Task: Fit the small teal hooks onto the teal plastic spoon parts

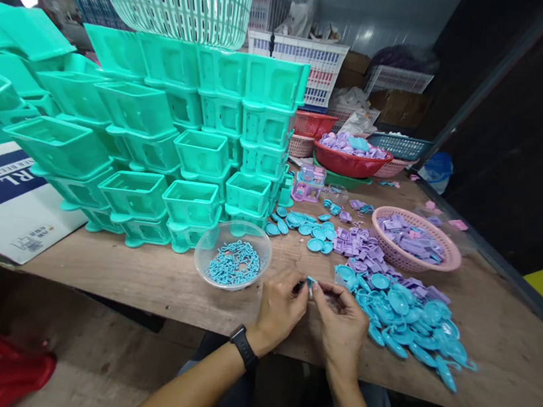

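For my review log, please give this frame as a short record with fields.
left hand: pinches small blue part
right hand: grip on the same part
clear bowl: holds tiny blue pieces, left of the hands
blue pile: right of the hands
pink basket: holds purple parts
green tubs: stacked at rear left
table: bare wood

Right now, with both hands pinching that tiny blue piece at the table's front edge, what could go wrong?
1. The small blue piece is pinched between the left hand and right hand near the table edge; a slip could drop it to the floor.
2. The pile of blue parts lies close by the right hand and the edge; a nudge might scatter some.
3. The clear bowl of tiny bits sits beside the left hand and could tip.
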`<action>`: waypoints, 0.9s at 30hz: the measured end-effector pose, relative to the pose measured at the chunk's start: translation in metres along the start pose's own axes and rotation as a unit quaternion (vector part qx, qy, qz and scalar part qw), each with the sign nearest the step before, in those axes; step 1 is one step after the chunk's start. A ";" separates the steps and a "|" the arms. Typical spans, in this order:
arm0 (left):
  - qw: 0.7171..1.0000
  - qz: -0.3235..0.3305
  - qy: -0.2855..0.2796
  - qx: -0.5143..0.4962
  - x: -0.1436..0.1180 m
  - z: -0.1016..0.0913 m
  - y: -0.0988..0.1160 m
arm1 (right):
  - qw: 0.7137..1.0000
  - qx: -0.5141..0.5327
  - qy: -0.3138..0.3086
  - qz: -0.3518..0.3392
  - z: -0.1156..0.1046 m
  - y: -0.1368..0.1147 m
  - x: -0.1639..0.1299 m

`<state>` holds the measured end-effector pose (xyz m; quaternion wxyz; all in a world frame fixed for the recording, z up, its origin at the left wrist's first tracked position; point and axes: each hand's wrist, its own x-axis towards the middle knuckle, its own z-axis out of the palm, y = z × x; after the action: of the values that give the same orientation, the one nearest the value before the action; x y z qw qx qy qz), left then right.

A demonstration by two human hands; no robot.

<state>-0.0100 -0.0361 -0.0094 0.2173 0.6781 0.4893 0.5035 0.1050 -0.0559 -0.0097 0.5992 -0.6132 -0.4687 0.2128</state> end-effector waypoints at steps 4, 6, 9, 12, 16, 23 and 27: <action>0.987 0.126 -0.034 0.091 0.001 -0.005 -0.006 | 0.997 0.051 -0.035 0.052 0.000 0.005 0.003; 0.978 0.166 -0.049 0.117 0.002 -0.006 -0.009 | 0.997 0.040 -0.049 0.045 -0.002 0.006 0.003; 0.968 0.207 -0.055 0.134 0.002 -0.006 -0.012 | 0.999 -0.005 -0.039 0.013 -0.004 0.004 0.001; 0.961 0.231 -0.067 0.139 0.003 -0.006 -0.015 | 0.998 -0.058 -0.026 -0.022 -0.007 -0.001 0.001; 0.951 0.257 -0.117 0.124 0.005 -0.007 -0.019 | 0.995 -0.070 -0.061 -0.028 -0.009 -0.004 0.007; 0.965 0.202 -0.147 0.081 -0.002 -0.008 -0.018 | 0.991 -0.084 -0.103 -0.002 -0.014 0.002 0.012; 0.978 0.151 -0.141 -0.016 0.005 0.003 -0.011 | 0.983 -0.167 -0.076 -0.027 -0.040 -0.001 0.029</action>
<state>-0.0125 -0.0260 -0.0166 0.2164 0.8046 0.3382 0.4376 0.1511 -0.0539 0.0076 0.4567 -0.6737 -0.5581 0.1614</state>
